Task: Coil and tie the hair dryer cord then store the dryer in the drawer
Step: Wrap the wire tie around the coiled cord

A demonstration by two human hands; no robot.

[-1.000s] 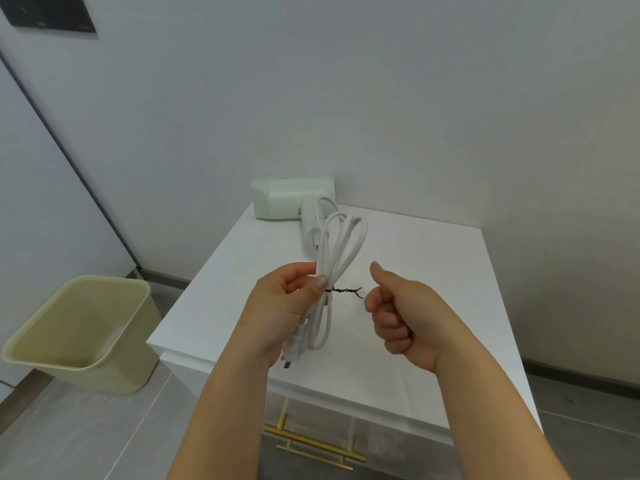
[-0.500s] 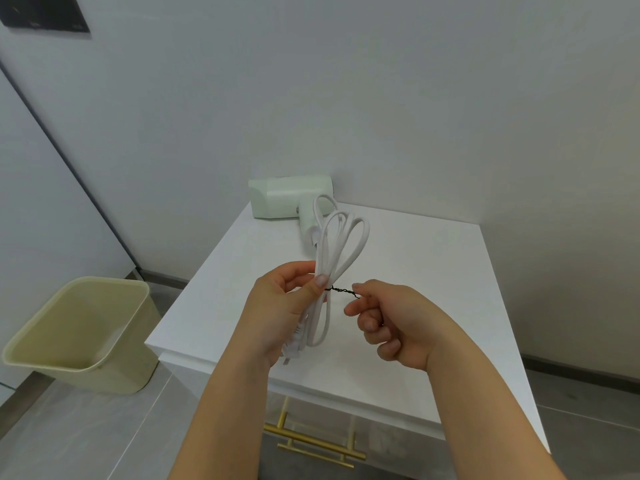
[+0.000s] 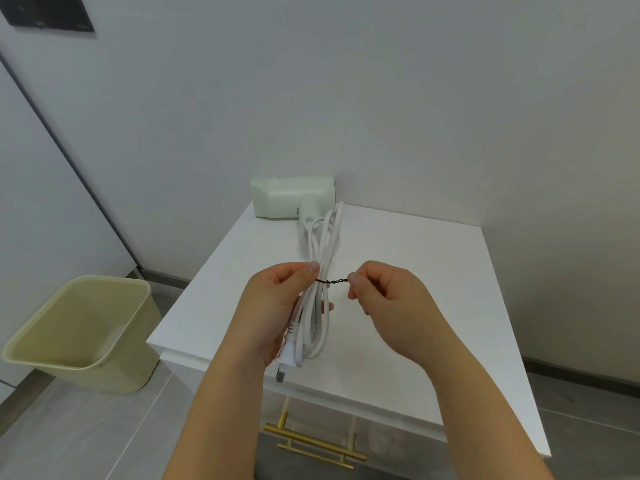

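Note:
A pale green hair dryer [image 3: 292,197] lies at the back of the white cabinet top [image 3: 415,271], against the wall. Its white cord [image 3: 322,258] is gathered into a long bundle of loops, with the plug [image 3: 285,365] hanging at the bottom. My left hand [image 3: 277,303] grips the bundle at its middle, thumb pressed on the cord. A thin black twist tie [image 3: 334,281] wraps the bundle there and sticks out to the right. My right hand [image 3: 384,296] pinches the tie's twisted end between thumb and forefinger.
A drawer front with a gold bar handle [image 3: 311,441] sits below the cabinet's near edge, closed. A yellow-green waste bin [image 3: 79,334] stands on the grey floor to the left. White walls close in behind and to the right.
My right hand has gone from a loose fist beside the tie to pinching its end and has turned over. The cord loops now lie narrower and closer together.

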